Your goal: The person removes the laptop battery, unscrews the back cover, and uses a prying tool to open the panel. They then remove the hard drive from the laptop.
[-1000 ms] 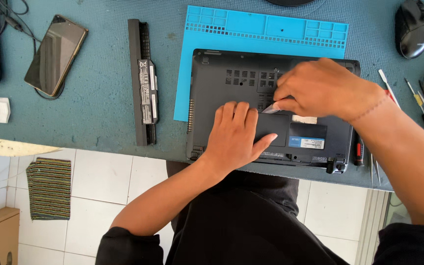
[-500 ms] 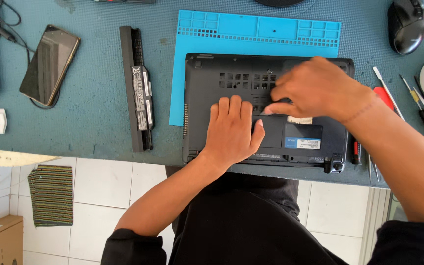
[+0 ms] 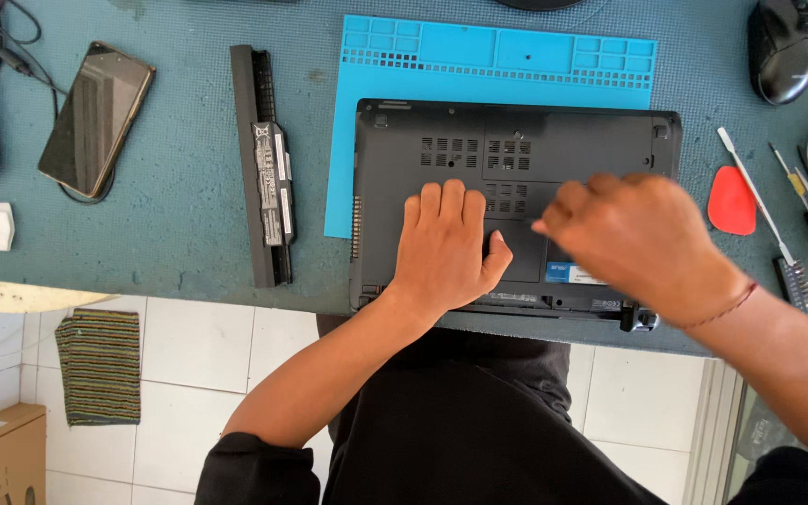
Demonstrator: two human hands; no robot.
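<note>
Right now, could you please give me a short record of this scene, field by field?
Left hand: flat, palm down on the upturned dark grey laptop
Right hand: blurred above the laptop's base; grip unclear
Under laptop: blue silicone work mat
Left of mat: long black battery pack, black smartphone
Right side: red triangular pry pick, black mouse

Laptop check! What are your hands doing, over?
Left hand flat on upturned laptop. Right hand blurred above its base, grip unclear. Battery lies apart, left.

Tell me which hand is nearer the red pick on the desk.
Right. The right hand is over the laptop, just left of the red pick; the left hand lies flat further left.
</note>
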